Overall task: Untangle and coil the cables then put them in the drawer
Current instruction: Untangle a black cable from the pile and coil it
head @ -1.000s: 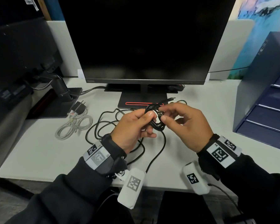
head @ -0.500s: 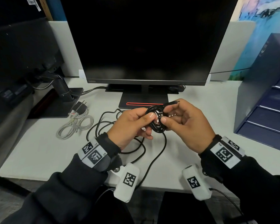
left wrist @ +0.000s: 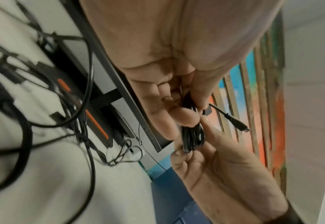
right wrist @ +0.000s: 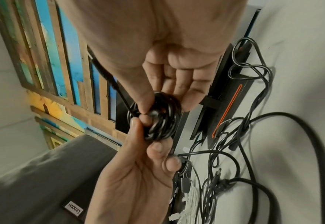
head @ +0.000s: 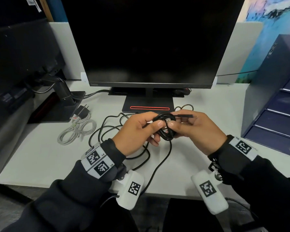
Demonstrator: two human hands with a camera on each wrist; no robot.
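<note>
**Black cable: tight coil half wound, tail to feed in**

Black cable [head: 165, 127] held above the desk [head: 32, 158] in front of the monitor [head: 151, 42], wound into a small, dense coil between both hands. Left hand [head: 137, 131] pinching one side of the coil, thumb on top, fingers curled beneath. Right hand [head: 196, 129] pinching the opposite side, with a plug end [head: 186, 116] sticking out past its fingertips. Remaining length [head: 159, 163] hanging from the coil and dropping off the front edge of the desk, crossing looser black loops [head: 107, 128] lying on the surface.

To do this step well, probably best to:

- Keep one hand fixed as the anchor, never letting both pinches go at once.
- Feed the hanging length in with the other, turn after turn, matching loop size.
- Roll out twist before each turn; forcing it likely springs the coil open.
- Watch the tail where it crosses the loose loops: a snag would drag them along.
- Tuck the plug end last.

White cable [head: 77, 129] lying coiled at the left, near a black plug adapter [head: 82, 111]. Blue drawer unit [head: 274, 106] at the right, well apart from the hands, drawers looking closed.
</note>
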